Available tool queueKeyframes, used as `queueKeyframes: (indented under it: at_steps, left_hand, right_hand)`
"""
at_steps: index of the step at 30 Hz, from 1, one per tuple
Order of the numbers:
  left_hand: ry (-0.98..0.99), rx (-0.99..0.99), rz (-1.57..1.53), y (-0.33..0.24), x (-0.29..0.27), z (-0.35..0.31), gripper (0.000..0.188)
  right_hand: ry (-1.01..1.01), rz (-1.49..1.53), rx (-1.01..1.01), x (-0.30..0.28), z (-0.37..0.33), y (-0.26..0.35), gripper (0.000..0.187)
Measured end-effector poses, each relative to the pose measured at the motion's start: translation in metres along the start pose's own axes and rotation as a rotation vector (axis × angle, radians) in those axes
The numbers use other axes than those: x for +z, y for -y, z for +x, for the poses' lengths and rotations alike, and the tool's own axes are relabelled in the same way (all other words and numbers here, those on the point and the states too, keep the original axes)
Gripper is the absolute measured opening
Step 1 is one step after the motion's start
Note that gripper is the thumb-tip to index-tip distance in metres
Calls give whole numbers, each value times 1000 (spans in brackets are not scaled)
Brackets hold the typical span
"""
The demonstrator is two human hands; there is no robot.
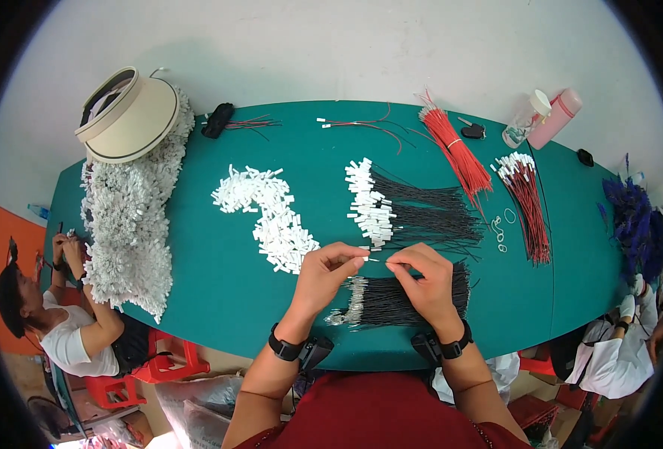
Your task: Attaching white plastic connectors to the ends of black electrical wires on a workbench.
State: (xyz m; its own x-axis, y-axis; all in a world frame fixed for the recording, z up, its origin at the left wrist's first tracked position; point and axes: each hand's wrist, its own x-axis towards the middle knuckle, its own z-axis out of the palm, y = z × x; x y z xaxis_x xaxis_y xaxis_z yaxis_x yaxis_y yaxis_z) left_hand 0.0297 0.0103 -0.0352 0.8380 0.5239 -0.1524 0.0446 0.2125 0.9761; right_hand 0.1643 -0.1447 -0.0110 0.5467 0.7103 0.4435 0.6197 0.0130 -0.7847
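Over the near middle of the table, my left hand [322, 275] is closed in a pinch on a small white connector housing [366, 259]. Just to its right, my right hand [427, 281] pinches a thin wire, whose pale metal tip [375, 260] points at the housing; whether they touch is too small to tell. Below my fingers lies a row of black wires [399, 303] with silvery terminals on their left ends. Beyond my hands are black wires with white housings [369, 206] at their left ends. Loose white housings [283, 236] lie heaped to the left.
A big white bundle [129, 239] with a sun visor [133, 123] on top stands left. Red wires [455, 150], red-black wires [524, 202], rubber bands [500, 232] and bottles [560, 120] occupy the right. People sit at both table ends.
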Motion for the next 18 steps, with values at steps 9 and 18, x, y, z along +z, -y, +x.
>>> queueKeyframes:
  at_steps: [9, 18]
  left_hand:
    - [37, -26, -6, 0, 0, 0, 13]
    - [81, -49, -59, 8, 0, 1, 13]
  right_hand:
    - [14, 0, -29, 1, 0, -1, 12]
    - [38, -6, -32, 1, -1, -1, 12]
